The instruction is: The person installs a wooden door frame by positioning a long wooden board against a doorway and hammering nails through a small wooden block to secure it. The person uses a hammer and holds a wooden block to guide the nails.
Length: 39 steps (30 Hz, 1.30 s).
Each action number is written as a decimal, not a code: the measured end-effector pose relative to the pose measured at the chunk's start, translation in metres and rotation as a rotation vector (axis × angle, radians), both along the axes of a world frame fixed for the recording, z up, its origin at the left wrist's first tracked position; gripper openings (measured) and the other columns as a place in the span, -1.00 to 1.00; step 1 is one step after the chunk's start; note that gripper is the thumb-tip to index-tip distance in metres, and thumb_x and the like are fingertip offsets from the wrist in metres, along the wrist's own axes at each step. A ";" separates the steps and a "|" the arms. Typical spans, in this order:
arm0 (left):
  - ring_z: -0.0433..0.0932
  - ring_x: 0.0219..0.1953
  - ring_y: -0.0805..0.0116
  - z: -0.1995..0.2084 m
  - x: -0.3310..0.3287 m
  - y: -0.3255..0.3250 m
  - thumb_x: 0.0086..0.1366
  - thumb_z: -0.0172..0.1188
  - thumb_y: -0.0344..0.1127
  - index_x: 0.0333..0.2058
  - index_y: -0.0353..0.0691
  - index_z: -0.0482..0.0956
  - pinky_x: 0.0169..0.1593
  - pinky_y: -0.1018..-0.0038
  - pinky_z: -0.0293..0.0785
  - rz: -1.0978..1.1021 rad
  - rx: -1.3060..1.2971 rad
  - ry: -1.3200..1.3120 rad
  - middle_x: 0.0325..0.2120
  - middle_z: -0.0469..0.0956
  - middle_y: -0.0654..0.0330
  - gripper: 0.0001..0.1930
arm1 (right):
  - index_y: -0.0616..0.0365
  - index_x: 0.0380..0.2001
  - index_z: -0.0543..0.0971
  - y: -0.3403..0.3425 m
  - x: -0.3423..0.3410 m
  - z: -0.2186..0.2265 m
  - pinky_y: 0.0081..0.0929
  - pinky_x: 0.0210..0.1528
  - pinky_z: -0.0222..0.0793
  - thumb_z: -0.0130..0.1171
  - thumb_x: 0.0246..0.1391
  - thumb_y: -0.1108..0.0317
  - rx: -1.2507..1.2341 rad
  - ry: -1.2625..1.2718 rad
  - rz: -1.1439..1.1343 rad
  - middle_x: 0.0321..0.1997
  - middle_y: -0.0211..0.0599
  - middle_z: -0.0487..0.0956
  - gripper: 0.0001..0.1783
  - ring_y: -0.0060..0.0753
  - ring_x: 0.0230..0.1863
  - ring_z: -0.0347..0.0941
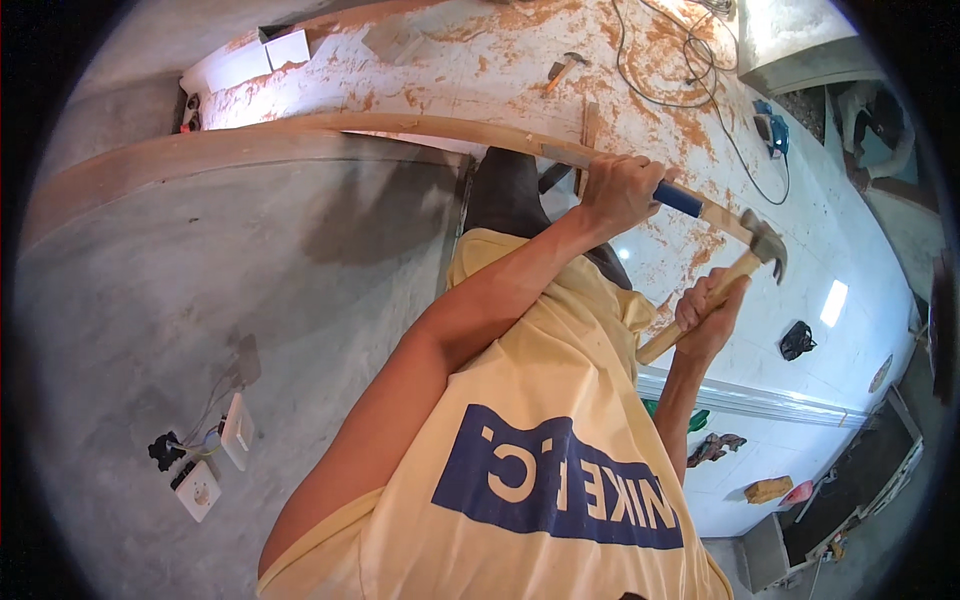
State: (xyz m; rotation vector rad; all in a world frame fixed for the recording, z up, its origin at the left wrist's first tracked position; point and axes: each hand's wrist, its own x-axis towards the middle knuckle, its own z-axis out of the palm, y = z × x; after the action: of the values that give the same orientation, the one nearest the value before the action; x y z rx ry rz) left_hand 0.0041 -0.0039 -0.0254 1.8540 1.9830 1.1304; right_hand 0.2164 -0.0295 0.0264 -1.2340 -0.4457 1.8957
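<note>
My left hand [620,192] is closed at a long curved wooden strip [440,126], around a tool with a dark-blue handle [678,198]. The fingers hide the tool's other end, so its kind cannot be told. Below and to the right, my right hand [708,312] grips a claw hammer [742,268] by its pale wooden handle. The hammer's metal head is up beside the strip's right end, just beyond the blue handle. Whether the head touches the wood or the handle cannot be told.
A grey wall with loose-wired sockets [198,490] stands at left. Sawdust covers the pale floor [450,85], where another hammer [566,72], a black cable [668,104] and a blue power tool [771,130] lie. A black bag [797,341] and long wrapped strips [770,398] lie at right.
</note>
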 end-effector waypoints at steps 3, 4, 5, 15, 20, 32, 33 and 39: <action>0.61 -0.46 0.12 -0.002 -0.001 -0.003 -0.11 0.45 -0.32 -0.43 -0.14 0.57 -0.36 0.22 0.48 0.001 0.015 0.000 -0.56 0.58 0.16 -0.75 | 0.00 -0.38 0.39 -0.001 -0.003 0.002 -0.67 -0.75 -0.16 -0.19 0.31 -0.28 0.021 -0.250 0.244 -0.73 -0.57 0.17 -0.44 -0.70 -0.78 -0.06; 0.61 -0.47 0.12 -0.003 -0.002 -0.003 -0.10 0.44 -0.32 -0.44 -0.14 0.56 -0.36 0.21 0.48 0.005 0.018 0.008 -0.56 0.58 0.16 -0.76 | 0.00 -0.38 0.39 0.001 -0.003 0.001 -0.67 -0.75 -0.16 -0.19 0.31 -0.28 0.022 -0.250 0.244 -0.73 -0.57 0.17 -0.44 -0.70 -0.78 -0.06; 0.61 -0.47 0.12 -0.005 -0.002 -0.001 -0.10 0.44 -0.32 -0.44 -0.14 0.56 -0.36 0.21 0.48 0.006 0.019 0.009 -0.56 0.58 0.16 -0.76 | 0.01 -0.37 0.39 0.002 -0.003 0.001 -0.68 -0.74 -0.17 -0.18 0.31 -0.28 0.020 -0.127 0.129 -0.72 -0.57 0.17 -0.44 -0.71 -0.77 -0.04; 0.61 -0.46 0.13 -0.006 -0.004 -0.004 -0.15 0.47 -0.31 -0.42 -0.12 0.57 -0.36 0.22 0.49 0.005 0.011 0.024 -0.54 0.58 0.18 -0.71 | 0.03 -0.32 0.48 0.000 -0.006 -0.006 -0.65 -0.77 -0.15 -0.18 0.32 -0.25 -0.039 -0.247 0.174 -0.73 -0.59 0.21 -0.44 -0.71 -0.80 -0.02; 0.61 -0.43 0.14 -0.006 -0.004 -0.005 -0.17 0.48 -0.31 -0.37 -0.10 0.58 -0.34 0.23 0.49 -0.005 0.004 0.010 -0.52 0.59 0.20 -0.67 | 0.06 -0.28 0.49 0.002 0.003 -0.007 -0.67 -0.73 -0.13 -0.17 0.31 -0.27 -0.026 -0.040 0.040 -0.72 -0.58 0.22 -0.42 -0.68 -0.78 -0.01; 0.60 -0.48 0.18 -0.013 -0.010 -0.010 -0.10 0.47 -0.29 -0.31 -0.06 0.60 -0.40 0.25 0.49 -0.005 -0.030 0.064 -0.56 0.56 0.24 -0.68 | 0.07 -0.39 0.39 0.000 0.000 -0.013 -0.69 -0.73 -0.11 -0.18 0.33 -0.26 -0.028 -0.038 0.059 -0.72 -0.55 0.20 -0.42 -0.70 -0.76 0.00; 0.60 -0.48 0.18 -0.012 -0.010 -0.008 -0.10 0.47 -0.29 -0.31 -0.05 0.60 -0.41 0.26 0.49 -0.002 0.005 0.065 -0.55 0.56 0.24 -0.68 | 0.07 -0.39 0.39 -0.001 0.000 -0.013 -0.69 -0.73 -0.11 -0.18 0.33 -0.26 -0.026 -0.038 0.060 -0.72 -0.55 0.20 -0.42 -0.70 -0.76 0.00; 0.59 -0.52 0.14 -0.007 -0.010 -0.007 -0.12 0.48 -0.30 -0.47 -0.10 0.56 -0.44 0.24 0.46 0.030 0.056 0.054 -0.59 0.56 0.21 -0.74 | 0.09 -0.36 0.42 -0.003 0.000 -0.016 -0.69 -0.71 -0.07 -0.17 0.32 -0.24 -0.047 -0.104 0.125 -0.67 -0.54 0.22 -0.43 -0.71 -0.72 0.06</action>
State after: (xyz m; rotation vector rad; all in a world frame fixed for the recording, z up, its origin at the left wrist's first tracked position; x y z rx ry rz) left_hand -0.0059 -0.0107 -0.0326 1.9082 2.0347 1.1676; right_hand 0.2162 -0.0321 0.0104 -1.3686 -0.5473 1.9621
